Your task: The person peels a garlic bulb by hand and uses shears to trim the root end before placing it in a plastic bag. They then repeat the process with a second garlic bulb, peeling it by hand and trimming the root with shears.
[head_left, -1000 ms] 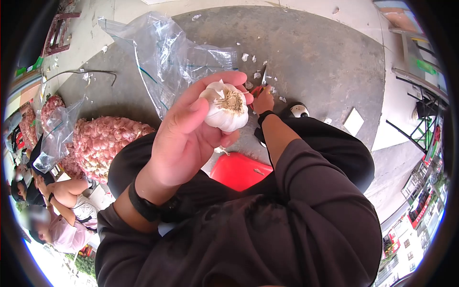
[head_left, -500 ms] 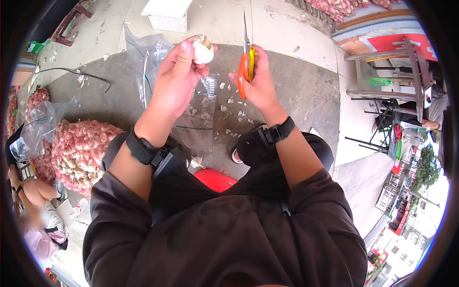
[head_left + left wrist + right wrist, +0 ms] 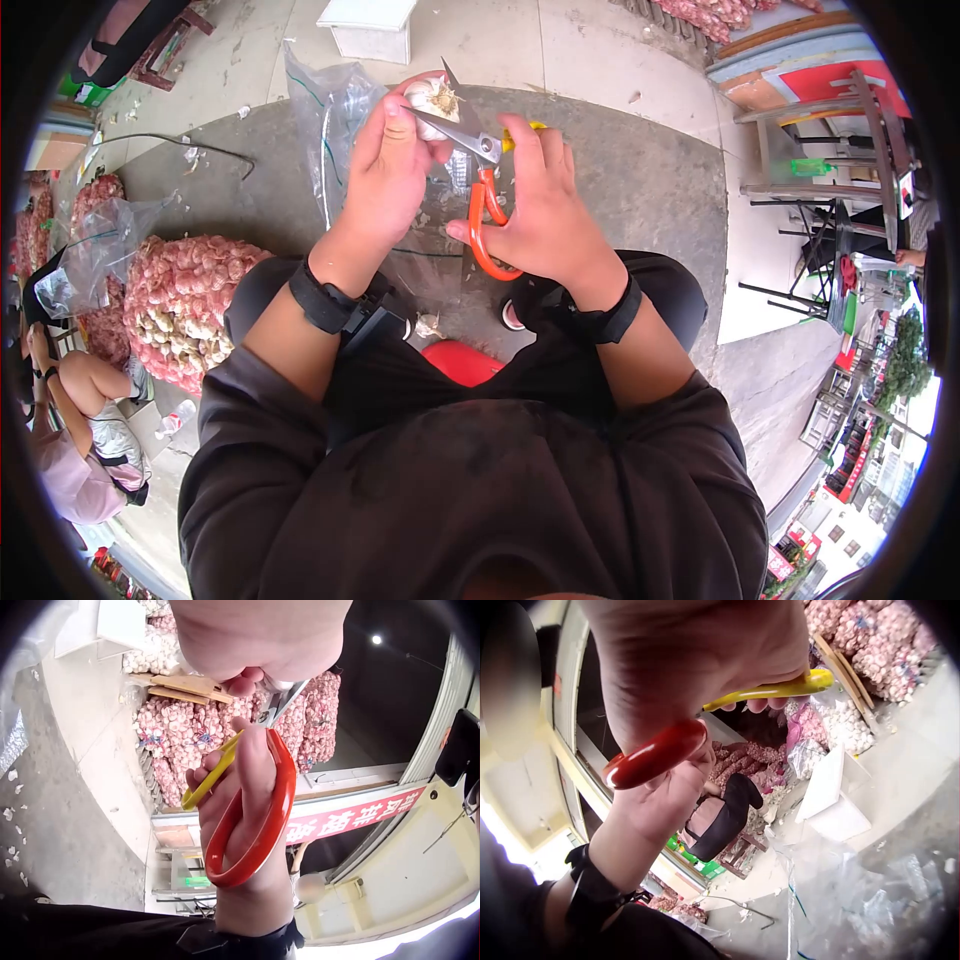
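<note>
L hand [image 3: 385,180] grips the garlic bulb [image 3: 424,97] between thumb & fingers, at approx. 12 o'clock, a shade twd 11; root end faces approx. 3 o'clock. R hand [image 3: 550,210], at 1 o'clock, holds the scissors [image 3: 487,150]: thumb in orange loop [image 3: 477,245], fingers at yellow loop [image 3: 512,142], loops spread wide. The 2 blades are parted around the root end, 1 lying across the bulb w/ its tip close to L thumb.

Looks like a root trim, not yet cut. To do it well: hold bulb firm, keep L thumb & fingertips behind the cut line, bring roots nearer the pivot for leverage, then close in 1 smooth squeeze. Cut flush, prob. w/o nicking cloves. Exact blade contact: can't tell.

Garlic sack [image 3: 200,290] sits at 9 o'clock, clear plastic bag [image 3: 312,115] approx. 11.
</note>
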A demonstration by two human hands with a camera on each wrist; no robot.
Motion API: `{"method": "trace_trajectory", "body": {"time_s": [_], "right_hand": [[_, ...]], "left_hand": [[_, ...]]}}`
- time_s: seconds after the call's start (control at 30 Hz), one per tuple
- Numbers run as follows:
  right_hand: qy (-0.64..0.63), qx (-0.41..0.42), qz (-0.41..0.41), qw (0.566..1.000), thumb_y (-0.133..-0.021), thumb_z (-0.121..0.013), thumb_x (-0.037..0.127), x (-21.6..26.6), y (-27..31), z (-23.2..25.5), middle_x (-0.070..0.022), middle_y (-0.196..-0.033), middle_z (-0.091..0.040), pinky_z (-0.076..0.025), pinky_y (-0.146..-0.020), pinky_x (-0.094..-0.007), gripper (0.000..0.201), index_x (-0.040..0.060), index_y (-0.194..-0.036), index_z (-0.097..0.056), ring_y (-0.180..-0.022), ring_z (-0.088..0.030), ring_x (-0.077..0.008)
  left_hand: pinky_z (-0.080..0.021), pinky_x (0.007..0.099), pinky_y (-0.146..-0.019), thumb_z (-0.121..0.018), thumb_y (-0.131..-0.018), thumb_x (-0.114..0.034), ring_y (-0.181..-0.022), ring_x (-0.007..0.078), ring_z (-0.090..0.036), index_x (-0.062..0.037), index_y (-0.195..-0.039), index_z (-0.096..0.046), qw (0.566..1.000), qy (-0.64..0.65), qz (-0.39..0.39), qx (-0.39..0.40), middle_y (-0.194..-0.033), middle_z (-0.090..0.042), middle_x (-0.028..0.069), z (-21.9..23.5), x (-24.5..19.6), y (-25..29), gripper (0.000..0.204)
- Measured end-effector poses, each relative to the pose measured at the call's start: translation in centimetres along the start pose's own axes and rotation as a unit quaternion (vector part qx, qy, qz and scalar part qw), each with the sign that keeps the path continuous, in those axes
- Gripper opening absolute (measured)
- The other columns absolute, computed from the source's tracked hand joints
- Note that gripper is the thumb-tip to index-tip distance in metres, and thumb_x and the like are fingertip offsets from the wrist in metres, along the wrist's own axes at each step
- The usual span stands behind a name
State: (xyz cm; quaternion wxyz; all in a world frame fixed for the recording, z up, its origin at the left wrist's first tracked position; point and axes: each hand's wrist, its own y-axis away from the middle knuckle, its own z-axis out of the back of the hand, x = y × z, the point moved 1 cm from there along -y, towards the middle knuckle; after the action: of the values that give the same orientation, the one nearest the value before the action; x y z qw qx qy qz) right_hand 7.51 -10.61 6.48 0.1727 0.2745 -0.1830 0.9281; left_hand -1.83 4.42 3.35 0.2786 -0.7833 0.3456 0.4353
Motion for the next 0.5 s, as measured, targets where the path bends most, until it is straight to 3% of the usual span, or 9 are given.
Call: {"method": "trace_trajectory", "body": {"time_s": [0.2,0.3,0.4,0.5], "right_hand": [[-0.013,-0.039,0.014,0.999,-0.069,-0.084,0.027,-1.6,-0.3,-1.2,-0.0205,-0.108,-0.044,-0.041,-0.09,-0.0443,0.085,0.0037,-0.137,-0.039,-0.1,-0.046,-0.0378],[-0.007,-0.065,0.007,0.998,-0.064,-0.075,0.016,-1.2,-0.5,-1.2,-0.0227,-0.104,-0.046,-0.04,-0.087,-0.0466,0.074,0.0002,-0.13,-0.045,-0.095,-0.045,-0.038],[0.018,-0.083,0.022,0.996,-0.063,-0.075,0.016,-1.3,-0.6,-1.6,-0.0228,-0.102,-0.045,-0.04,-0.086,-0.0461,0.074,0.0006,-0.129,-0.045,-0.094,-0.044,-0.0374],[0.043,-0.045,0.019,0.998,-0.062,-0.085,0.024,-1.2,-0.6,-1.5,-0.0214,-0.104,-0.043,-0.038,-0.088,-0.0445,0.086,0.004,-0.134,-0.043,-0.095,-0.044,-0.0357]], "left_hand": [[-0.043,0.0275,-0.077,-0.032,-0.105,-0.048,-0.087,0.0115,-0.051,-0.0014,-0.132,-0.048,0.999,0.04,-0.002,-0.011,-0.106,-0.058,0.0038,-1.5,0.9,-0.3,0.057],[-0.044,0.0287,-0.081,-0.03,-0.105,-0.048,-0.093,0.0118,-0.052,-0.0018,-0.133,-0.047,0.999,0.049,-0.007,-0.011,-0.11,-0.057,0.0036,-1.6,1.1,-0.5,0.057],[-0.045,0.0303,-0.087,-0.03,-0.105,-0.047,-0.1,0.0125,-0.053,-0.002,-0.133,-0.046,0.998,0.056,-0.017,0.016,-0.113,-0.055,0.0039,-1.2,1.3,-0.6,0.056],[-0.045,0.0312,-0.09,-0.032,-0.105,-0.047,-0.102,0.0131,-0.053,-0.002,-0.133,-0.046,0.997,0.066,-0.018,0.023,-0.114,-0.054,0.0042,-1.4,1.0,-0.5,0.055]]}}
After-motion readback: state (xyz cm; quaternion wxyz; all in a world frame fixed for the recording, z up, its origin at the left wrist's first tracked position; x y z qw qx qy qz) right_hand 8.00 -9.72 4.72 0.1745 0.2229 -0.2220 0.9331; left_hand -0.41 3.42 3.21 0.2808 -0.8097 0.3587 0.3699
